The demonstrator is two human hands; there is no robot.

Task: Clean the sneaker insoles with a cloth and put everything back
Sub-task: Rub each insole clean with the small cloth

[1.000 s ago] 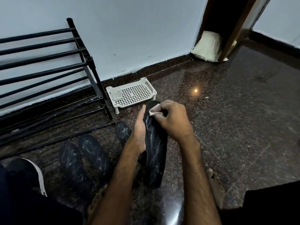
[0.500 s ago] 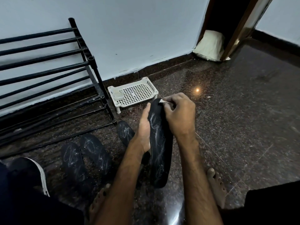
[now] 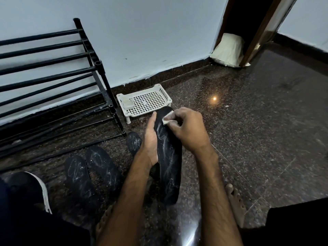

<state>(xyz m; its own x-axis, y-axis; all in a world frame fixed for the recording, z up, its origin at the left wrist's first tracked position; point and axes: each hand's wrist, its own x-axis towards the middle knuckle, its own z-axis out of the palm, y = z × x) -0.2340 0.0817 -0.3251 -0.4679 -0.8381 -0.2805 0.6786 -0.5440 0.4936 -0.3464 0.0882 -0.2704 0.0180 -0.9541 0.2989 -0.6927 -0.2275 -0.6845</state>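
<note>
A black insole streaked with white marks stands on end in front of me. My left hand grips its left edge and holds it upright. My right hand pinches a small white cloth against the insole's upper end. Two more marked black insoles lie flat on the floor to the left. A third insole pokes out behind my left wrist. A black sneaker with a white sole sits at the lower left.
A black metal shoe rack stands against the white wall on the left. A small white plastic basket holding a small clear box rests beside it. A pale cushion leans in the doorway. My bare feet rest on the dark polished floor.
My right hand slid the cloth up to the insole's top end and then slightly back down. The left hand kept its grip on the insole.
</note>
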